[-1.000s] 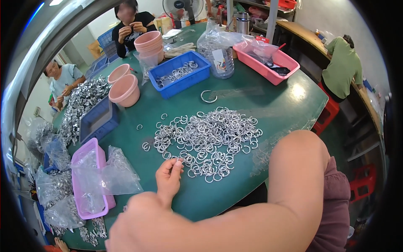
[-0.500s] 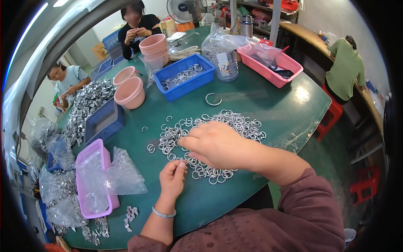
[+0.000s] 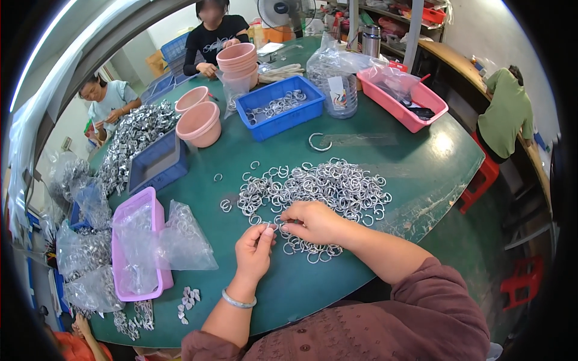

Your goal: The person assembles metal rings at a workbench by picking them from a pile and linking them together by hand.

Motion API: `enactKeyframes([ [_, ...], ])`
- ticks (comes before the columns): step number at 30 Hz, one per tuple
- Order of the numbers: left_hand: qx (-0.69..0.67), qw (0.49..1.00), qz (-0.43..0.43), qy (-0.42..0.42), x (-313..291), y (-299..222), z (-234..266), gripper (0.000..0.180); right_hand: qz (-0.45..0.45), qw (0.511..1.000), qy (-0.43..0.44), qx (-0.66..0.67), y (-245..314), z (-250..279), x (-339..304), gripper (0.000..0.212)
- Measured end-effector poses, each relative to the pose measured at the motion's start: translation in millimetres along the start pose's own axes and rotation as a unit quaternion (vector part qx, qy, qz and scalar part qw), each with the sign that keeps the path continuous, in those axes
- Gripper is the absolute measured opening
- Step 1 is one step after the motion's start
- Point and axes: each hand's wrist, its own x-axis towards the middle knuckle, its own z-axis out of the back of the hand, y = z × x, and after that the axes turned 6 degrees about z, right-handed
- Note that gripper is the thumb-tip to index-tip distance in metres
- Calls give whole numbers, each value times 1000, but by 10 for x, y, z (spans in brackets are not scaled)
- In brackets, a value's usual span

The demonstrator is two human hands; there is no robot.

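Observation:
A pile of small silvery open metal rings [image 3: 337,186] is spread on the green table in front of me. At its near left edge, my left hand [image 3: 254,249] pinches a small metal ring [image 3: 271,226] between thumb and forefinger. My right hand [image 3: 318,222] is just beside it, over the near part of the pile. Its thumb and fingers are bent together close to the left fingertips; what they hold, if anything, is too small to make out. Several loose rings lie to the left of the pile, and a larger open ring [image 3: 320,142] lies beyond it.
A blue tray [image 3: 280,124] holding rings stands beyond the pile, near a plastic jar [image 3: 341,99] and pink basin [image 3: 403,111]. Leftward are pink pots [image 3: 198,127], a dark blue bin [image 3: 158,174], heaped metal parts [image 3: 135,135] and a lilac basket [image 3: 141,295]. Other people sit around.
My right hand has come down and back from over the pile to my left fingertips. The left hand stays pinched. The view has shifted a little, and the person opposite has lowered a hand.

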Motion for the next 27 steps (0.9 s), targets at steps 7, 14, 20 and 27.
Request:
enactKeyframes([
  [7,-16,1000,3,4,-26,-5,-10,15,38,997,-12,68,-20,-57,-31,15],
  [14,-11,1000,-14,20,-7,-1,-18,16,45,995,-18,84,-39,-77,-17,12],
  [20,-3,999,-23,23,0,-11,-16,18,53,992,-35,105,-68,-85,-11,13],
  [27,-2,999,-24,27,-13,19,-13,19,8,987,-46,156,-64,-110,-33,13],
])
